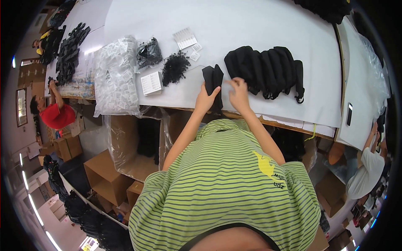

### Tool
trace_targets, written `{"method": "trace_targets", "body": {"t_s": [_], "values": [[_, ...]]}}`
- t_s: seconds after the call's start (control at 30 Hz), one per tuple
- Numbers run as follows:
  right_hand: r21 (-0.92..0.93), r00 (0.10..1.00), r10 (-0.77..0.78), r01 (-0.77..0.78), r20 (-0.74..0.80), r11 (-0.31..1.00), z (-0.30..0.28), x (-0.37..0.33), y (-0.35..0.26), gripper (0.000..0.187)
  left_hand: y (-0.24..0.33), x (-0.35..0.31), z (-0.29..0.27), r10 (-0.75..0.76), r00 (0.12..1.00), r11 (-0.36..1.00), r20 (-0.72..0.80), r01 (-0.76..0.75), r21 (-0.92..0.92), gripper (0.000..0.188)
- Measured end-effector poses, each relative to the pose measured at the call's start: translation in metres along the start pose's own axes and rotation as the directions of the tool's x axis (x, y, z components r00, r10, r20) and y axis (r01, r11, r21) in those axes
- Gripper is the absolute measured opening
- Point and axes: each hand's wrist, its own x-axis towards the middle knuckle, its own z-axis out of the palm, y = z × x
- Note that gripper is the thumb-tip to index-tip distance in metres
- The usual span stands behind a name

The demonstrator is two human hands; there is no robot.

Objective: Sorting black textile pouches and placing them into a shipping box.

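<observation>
My left hand [205, 99] is closed around a black folded fabric piece [213, 79], held upright at the table's near edge. Just right of it is my right hand [238, 97], its thumb and fingers drawn together; whatever they pinch is too small to make out. Several similar black fabric bundles [268, 69] lie side by side in a row beyond my right hand, one with a small ring at its end. To the left of the held piece sits a tangled heap of thin black strings [176, 67].
A stack of white printed cards [151, 83], label sheets [184, 38], a bag of black strings [149, 52] and a large clear bag of white tags [117, 75] occupy the left side. Cardboard boxes [104, 175] stand below. Other people work at far left [58, 115] and right [366, 175].
</observation>
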Motion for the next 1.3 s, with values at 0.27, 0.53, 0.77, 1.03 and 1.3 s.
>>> {"method": "trace_targets", "body": {"t_s": [0.27, 0.53, 0.77, 1.03, 1.3], "values": [[-0.344, 0.943, 0.074, -0.19, -0.323, 0.92, -0.027, 0.024, 0.01, 0.041, 0.009, 0.004, 0.002, -0.046, 0.998, 0.996, 0.05, 0.042, 0.081, 0.095], [0.212, 0.96, 0.281, -0.279, 0.021, 0.937, -0.012, -0.028, 0.005, 0.041, 0.023, 0.001, 0.008, 0.129, 0.985, 0.988, -0.114, -0.118, 0.097, 0.107], [-0.332, 0.903, -0.061, -0.093, -0.425, 0.939, -0.026, 0.017, -0.002, 0.048, 0.024, 0.0, 0.011, 0.108, 0.986, 0.983, -0.125, -0.087, 0.162, 0.114], [-0.269, 0.843, -0.023, -0.146, -0.537, 0.952, -0.063, 0.054, 0.004, 0.056, 0.018, 0.005, 0.013, 0.138, 0.98, 0.974, -0.145, -0.108, 0.198, 0.115], [0.649, 0.865, 0.501, -0.4, 0.034, 0.647, -0.04, 0.0, 0.016, 0.057, 0.014, 0.009, 0.015, 0.212, 0.969, 0.966, -0.13, -0.188, 0.176, 0.115]]}}
